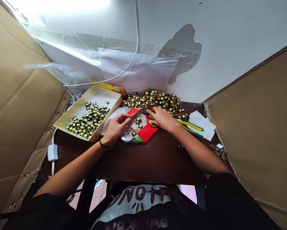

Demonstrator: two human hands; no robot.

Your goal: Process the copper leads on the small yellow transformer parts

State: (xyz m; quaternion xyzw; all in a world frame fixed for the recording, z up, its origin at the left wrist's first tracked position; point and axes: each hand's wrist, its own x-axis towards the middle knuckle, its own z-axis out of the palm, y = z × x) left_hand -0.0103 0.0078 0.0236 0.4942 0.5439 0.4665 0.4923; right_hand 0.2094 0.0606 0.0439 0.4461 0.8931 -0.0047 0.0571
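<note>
My left hand (pixel 116 127) rests on the dark table, its fingertips pinching a small yellow-and-black component at the edge of a foil wrapper (pixel 136 129) with red borders. A few loose components lie on the wrapper. My right hand (pixel 163 118) lies on red-handled cutters (pixel 150 120) at the wrapper's far edge, fingers curled over them. A heap of the same wired components (pixel 153 99) sits just beyond both hands, against the wall.
A shallow cream box (pixel 68 117) with several components stands at left. Yellow-green pliers (pixel 190 126) and white paper (pixel 202 123) lie to the right. Cardboard walls (pixel 18 111) close both sides. A white cable with a switch (pixel 52 152) hangs at the table's left edge.
</note>
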